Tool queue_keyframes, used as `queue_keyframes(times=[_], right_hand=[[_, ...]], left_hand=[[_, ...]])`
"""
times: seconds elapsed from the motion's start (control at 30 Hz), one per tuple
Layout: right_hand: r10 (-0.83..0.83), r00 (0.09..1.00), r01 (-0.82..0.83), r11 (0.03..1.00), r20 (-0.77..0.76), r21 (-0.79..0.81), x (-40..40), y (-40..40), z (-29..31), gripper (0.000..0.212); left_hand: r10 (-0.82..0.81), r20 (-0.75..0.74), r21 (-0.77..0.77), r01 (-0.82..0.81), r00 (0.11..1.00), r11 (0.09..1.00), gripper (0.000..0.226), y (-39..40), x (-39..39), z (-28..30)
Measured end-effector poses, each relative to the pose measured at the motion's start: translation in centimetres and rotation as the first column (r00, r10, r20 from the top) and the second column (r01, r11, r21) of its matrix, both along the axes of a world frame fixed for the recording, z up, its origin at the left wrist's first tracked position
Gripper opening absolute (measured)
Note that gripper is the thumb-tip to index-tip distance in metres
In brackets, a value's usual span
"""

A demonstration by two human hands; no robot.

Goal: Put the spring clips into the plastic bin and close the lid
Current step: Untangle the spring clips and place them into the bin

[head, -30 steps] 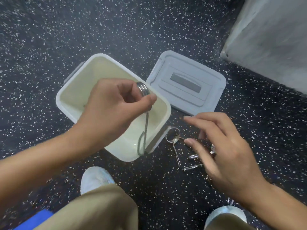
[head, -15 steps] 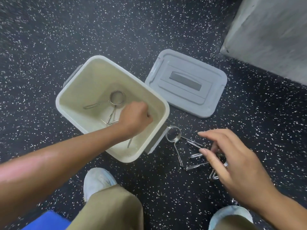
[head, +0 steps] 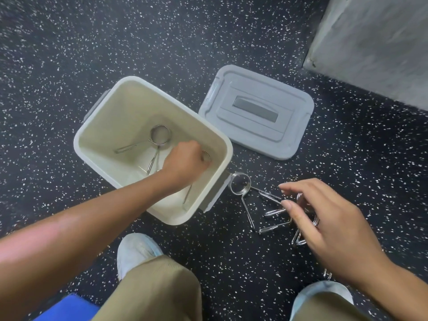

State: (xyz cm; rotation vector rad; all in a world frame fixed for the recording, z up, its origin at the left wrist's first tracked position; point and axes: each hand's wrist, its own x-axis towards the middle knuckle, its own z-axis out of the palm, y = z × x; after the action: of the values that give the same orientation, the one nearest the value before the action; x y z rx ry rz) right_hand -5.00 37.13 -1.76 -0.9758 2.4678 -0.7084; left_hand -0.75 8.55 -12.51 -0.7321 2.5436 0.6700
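Observation:
A cream plastic bin (head: pixel 99 126) stands open on the speckled floor. One spring clip (head: pixel 159 135) lies on its bottom. My left hand (head: pixel 185 161) is deep inside the bin, closed around a second spring clip whose coil (head: pixel 206 155) and handle tip (head: pixel 187 195) stick out. The grey lid (head: pixel 257 112) lies flat on the floor to the right of the bin. Several more spring clips (head: pixel 240 185) lie in a heap right of the bin. My right hand (head: pixel 324 223) hovers over that heap, fingers spread, partly hiding it.
A grey concrete block (head: pixel 375 42) fills the top right corner. My two shoes (head: pixel 136 251) and knees (head: pixel 150 290) are at the bottom. A blue object (head: pixel 67 309) shows at the bottom left.
My left hand has lowered the clip from above the rim down to the bin's bottom. My right hand has shifted slightly right over the heap on the floor.

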Motion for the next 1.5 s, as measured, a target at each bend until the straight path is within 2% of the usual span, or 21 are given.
queue_keyframes(times=[0.07, 0.17, 0.27, 0.47, 0.67, 0.77, 0.93, 1.03, 1.13, 1.27, 1.4, 1.5], right_hand=[[-0.021, 1.0, 0.021, 1.0, -0.012, 0.013, -0.4, 0.1, 0.1, 0.026], [-0.094, 0.995, 0.094, 0.995, -0.034, 0.021, -1.0, 0.7, -0.2, 0.018], [-0.184, 0.98, 0.186, 0.982, -0.073, 0.025, -1.6, 1.4, -0.4, 0.017], [-0.304, 0.949, 0.309, 0.95, -0.088, 0.048, -3.3, 2.8, -0.8, 0.012], [-0.336, 0.939, 0.343, 0.93, -0.071, 0.131, -3.7, 4.2, -1.3, 0.012], [-0.331, 0.943, 0.317, 0.91, 0.01, 0.266, -3.2, 4.7, -2.7, 0.014], [-0.294, 0.948, 0.208, 0.865, 0.125, 0.456, -1.6, 4.2, -5.7, 0.021], [-0.304, 0.943, 0.193, 0.832, 0.137, 0.52, -1.0, 3.3, -7.1, 0.034], [-0.319, 0.941, 0.207, 0.806, 0.112, 0.555, -1.0, 2.4, -8.0, 0.043], [-0.339, 0.937, 0.235, 0.79, 0.084, 0.566, -1.3, 2.3, -9.0, 0.041], [-0.326, 0.94, 0.209, 0.783, 0.1, 0.585, -1.1, 2.3, -9.4, 0.035], [-0.38, 0.918, 0.264, 0.796, 0.111, 0.545, -0.8, 2.5, -8.9, 0.032]], left_hand=[[0.049, -0.037, -0.013, -0.05, 0.998, 0.999, 0.039, -0.3, 0.5, 1.3], [0.094, -0.146, -0.037, -0.1, 0.985, 0.994, 0.05, -0.3, 1.4, 4.1], [0.111, -0.236, -0.002, -0.115, 0.965, 0.993, 0.057, 0.8, 2.2, 7.4], [0.031, -0.387, 0.074, -0.002, 0.922, 0.997, 0.055, 5.2, 2.0, 11.3], [-0.141, -0.459, 0.11, 0.214, 0.877, 0.971, 0.043, 9.1, 0.8, 10.2], [-0.206, -0.349, 0.166, 0.277, 0.914, 0.947, 0.035, 11.2, 0.6, 7.4], [-0.355, 0.005, 0.026, 0.354, 0.935, 0.935, 0.015, 12.5, 0.7, 2.0], [-0.39, 0.163, -0.072, 0.406, 0.906, 0.911, 0.011, 12.7, -0.1, 1.0], [-0.468, 0.287, -0.145, 0.521, 0.836, 0.841, 0.012, 12.8, -1.0, 0.3], [-0.475, 0.355, -0.181, 0.557, 0.805, 0.81, 0.011, 12.9, -1.0, -1.4], [-0.501, 0.362, -0.229, 0.596, 0.786, 0.77, 0.009, 12.7, -1.0, -1.8], [-0.487, 0.366, -0.215, 0.581, 0.793, 0.785, 0.01, 12.8, -0.8, -1.3]])
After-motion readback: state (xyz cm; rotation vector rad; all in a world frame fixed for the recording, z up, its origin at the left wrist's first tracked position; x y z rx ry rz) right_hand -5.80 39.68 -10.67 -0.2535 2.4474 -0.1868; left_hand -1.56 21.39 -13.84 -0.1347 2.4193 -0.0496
